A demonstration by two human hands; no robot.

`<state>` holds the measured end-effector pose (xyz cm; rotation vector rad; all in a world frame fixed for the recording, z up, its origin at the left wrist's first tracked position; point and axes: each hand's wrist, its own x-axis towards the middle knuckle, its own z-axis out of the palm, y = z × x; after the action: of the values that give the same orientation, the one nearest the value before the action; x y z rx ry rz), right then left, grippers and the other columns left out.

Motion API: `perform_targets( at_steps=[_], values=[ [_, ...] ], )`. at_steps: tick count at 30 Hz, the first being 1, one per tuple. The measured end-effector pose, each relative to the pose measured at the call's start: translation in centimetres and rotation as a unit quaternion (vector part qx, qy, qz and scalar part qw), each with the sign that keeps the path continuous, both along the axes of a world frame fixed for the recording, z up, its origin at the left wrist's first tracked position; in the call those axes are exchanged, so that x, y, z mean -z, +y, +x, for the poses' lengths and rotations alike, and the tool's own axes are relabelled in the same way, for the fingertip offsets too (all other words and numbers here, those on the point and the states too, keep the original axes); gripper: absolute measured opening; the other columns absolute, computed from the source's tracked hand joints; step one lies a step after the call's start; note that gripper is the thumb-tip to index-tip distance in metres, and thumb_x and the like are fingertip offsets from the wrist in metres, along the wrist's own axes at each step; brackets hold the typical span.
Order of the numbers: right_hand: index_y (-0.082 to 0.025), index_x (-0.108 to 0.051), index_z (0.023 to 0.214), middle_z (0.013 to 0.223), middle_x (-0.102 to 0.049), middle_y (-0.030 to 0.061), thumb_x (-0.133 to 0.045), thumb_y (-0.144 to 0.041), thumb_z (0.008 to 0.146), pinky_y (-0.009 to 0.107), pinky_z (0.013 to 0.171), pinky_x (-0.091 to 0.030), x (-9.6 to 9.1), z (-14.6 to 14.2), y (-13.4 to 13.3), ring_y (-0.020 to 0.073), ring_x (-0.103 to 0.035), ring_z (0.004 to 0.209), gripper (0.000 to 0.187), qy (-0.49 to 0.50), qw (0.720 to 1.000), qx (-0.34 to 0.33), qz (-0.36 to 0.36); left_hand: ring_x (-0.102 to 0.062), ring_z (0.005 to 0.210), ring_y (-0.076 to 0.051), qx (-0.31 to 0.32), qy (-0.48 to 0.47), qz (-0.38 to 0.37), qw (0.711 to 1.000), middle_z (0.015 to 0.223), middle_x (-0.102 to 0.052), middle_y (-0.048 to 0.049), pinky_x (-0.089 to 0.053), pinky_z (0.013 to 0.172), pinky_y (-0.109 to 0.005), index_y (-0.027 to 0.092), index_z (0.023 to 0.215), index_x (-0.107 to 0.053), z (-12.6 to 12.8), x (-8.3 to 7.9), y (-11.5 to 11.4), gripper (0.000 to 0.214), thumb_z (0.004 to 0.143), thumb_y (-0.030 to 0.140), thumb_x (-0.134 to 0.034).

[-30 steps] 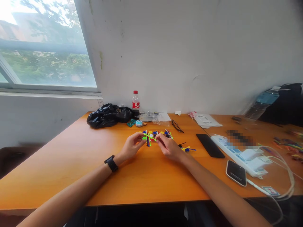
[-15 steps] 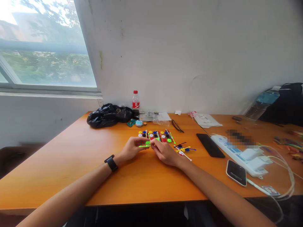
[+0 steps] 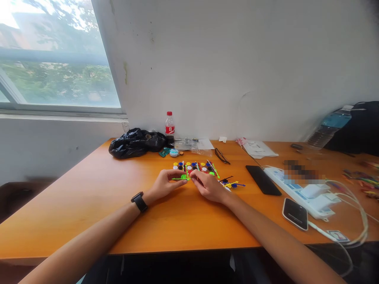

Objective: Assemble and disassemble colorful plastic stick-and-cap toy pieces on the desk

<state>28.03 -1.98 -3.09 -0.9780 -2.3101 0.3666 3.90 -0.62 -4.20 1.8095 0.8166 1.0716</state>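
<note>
At the middle of the surface point(image 3: 183, 225): head view, your two hands meet just on your side of a heap of little plastic bits.
Left hand: your left hand point(image 3: 165, 184) has its fingers pinched together on the green stick piece point(image 3: 179, 178), close to the small round disc on it.
Right hand: your right hand point(image 3: 209, 185) sits knuckles up, fingers bunched tight on the other end of that same piece.
Green stick piece: roughly level, spanning the gap between both hands. Honestly can't tell if it's touching the surface or just off it, too small.
Coloured round pieces point(image 3: 193, 166): yellow, blue, red, black and white ones in a cluster right behind your fingertips, with a few sticks lying across them.
Loose sticks point(image 3: 232, 184): black, yellow and blue ones, just to the right of your right hand.
Watch point(image 3: 139, 202): black, on your left wrist.
Back edge: black bag point(image 3: 134, 144) slumped by the wall, with a red-label bottle point(image 3: 169, 127) upright just beside it.
Right side: glasses point(image 3: 221, 156), then a black phone point(image 3: 263, 181) lying flat, a white power strip point(image 3: 308, 194) next to it, and a second phone point(image 3: 295, 214) nearer you with a cable plugged in.
</note>
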Motion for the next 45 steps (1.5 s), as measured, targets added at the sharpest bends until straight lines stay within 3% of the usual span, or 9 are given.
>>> perform_targets(
  at_steps=[10,21,25,29,35,38,41,43,45],
  values=[
    [-0.024,-0.063,0.109,0.089,-0.068,0.0023,-0.048,-0.024,0.107,0.027,0.070,-0.041,-0.2,0.1,-0.1,0.0172,-0.059,0.073,0.015,-0.006,1.000,-0.007,0.001,-0.073,0.092,-0.023,-0.036,0.073,0.131,0.988,0.103,-0.081,-0.0080,-0.057,0.085,-0.033,0.019,0.109,-0.082,-0.4,0.3,0.3,0.025,0.093,0.037,-0.076],
    [-0.024,-0.064,0.107,0.093,-0.069,0.0039,-0.048,-0.024,0.107,0.029,0.072,-0.044,-0.1,0.1,0.2,0.0189,-0.060,0.079,0.016,0.015,1.000,-0.021,0.007,-0.070,0.080,-0.019,-0.046,0.085,0.148,0.984,0.088,-0.079,-0.0061,-0.055,0.077,-0.031,0.019,0.099,-0.081,0.0,-0.1,-0.3,0.021,0.093,0.038,-0.074],
    [-0.024,-0.063,0.113,0.099,-0.069,0.0049,-0.045,-0.026,0.109,0.030,0.076,-0.046,-0.5,0.0,0.1,0.0189,-0.061,0.082,0.018,0.042,0.998,-0.035,0.018,-0.071,0.089,-0.020,0.009,0.008,0.075,0.997,0.100,-0.078,-0.0093,-0.058,0.084,-0.032,0.016,0.110,-0.078,-0.1,-1.0,-0.7,0.030,0.093,0.041,-0.075],
    [-0.025,-0.062,0.114,0.101,-0.066,0.0057,-0.041,-0.025,0.110,0.033,0.082,-0.047,-0.6,0.1,0.5,0.0201,-0.060,0.088,0.021,0.078,0.996,-0.043,0.026,-0.071,0.094,-0.021,0.056,-0.035,-0.032,0.997,0.103,-0.078,-0.0109,-0.058,0.085,-0.033,0.014,0.104,-0.079,-0.5,-2.2,-0.8,0.030,0.096,0.043,-0.072],
    [-0.027,-0.062,0.117,0.106,-0.064,0.0076,-0.040,-0.027,0.110,0.037,0.088,-0.051,-0.6,0.1,0.7,0.0232,-0.061,0.098,0.023,0.109,0.993,-0.037,0.028,-0.073,0.098,-0.023,0.117,-0.064,-0.107,0.985,0.109,-0.078,-0.0115,-0.060,0.092,-0.038,0.016,0.112,-0.078,-0.3,-1.5,-0.6,0.037,0.085,0.040,-0.085],
    [-0.029,-0.056,0.139,0.126,-0.060,0.0116,-0.042,-0.028,0.110,0.041,0.096,-0.051,-1.4,0.0,0.0,0.0262,-0.059,0.114,0.032,0.109,0.993,-0.022,0.047,-0.072,0.087,-0.020,0.102,-0.054,-0.109,0.987,0.098,-0.078,-0.0103,-0.061,0.086,-0.036,0.015,0.107,-0.080,-0.1,-1.2,-0.5,0.035,0.086,0.042,-0.084],
    [-0.034,-0.038,0.158,0.128,-0.056,0.0113,-0.045,-0.030,0.110,0.044,0.100,-0.051,-1.7,0.3,-0.5,0.0256,-0.057,0.111,0.049,0.097,0.994,-0.006,0.054,-0.069,0.079,-0.017,0.062,-0.055,-0.095,0.992,0.089,-0.077,-0.0077,-0.060,0.081,-0.033,0.014,0.100,-0.081,-0.2,-1.3,-0.3,0.030,0.086,0.041,-0.082],
    [-0.036,-0.029,0.163,0.126,-0.055,0.0101,-0.049,-0.034,0.109,0.043,0.097,-0.052,-1.4,0.5,-0.5,0.0243,-0.056,0.105,0.057,0.092,0.994,-0.003,0.065,-0.067,0.076,-0.016,0.045,-0.065,-0.090,0.993,0.086,-0.076,-0.0066,-0.058,0.078,-0.031,0.014,0.097,-0.080,-0.3,-1.5,-0.1,0.029,0.084,0.040,-0.083],
    [-0.036,-0.032,0.161,0.129,-0.054,0.0100,-0.053,-0.040,0.107,0.043,0.095,-0.052,-1.0,0.6,-0.3,0.0239,-0.055,0.105,0.059,0.089,0.993,-0.003,0.073,-0.067,0.075,-0.015,0.031,-0.078,-0.090,0.992,0.085,-0.075,-0.0062,-0.058,0.076,-0.029,0.013,0.094,-0.079,-0.3,-1.5,0.0,0.029,0.082,0.039,-0.085]
  ],
)
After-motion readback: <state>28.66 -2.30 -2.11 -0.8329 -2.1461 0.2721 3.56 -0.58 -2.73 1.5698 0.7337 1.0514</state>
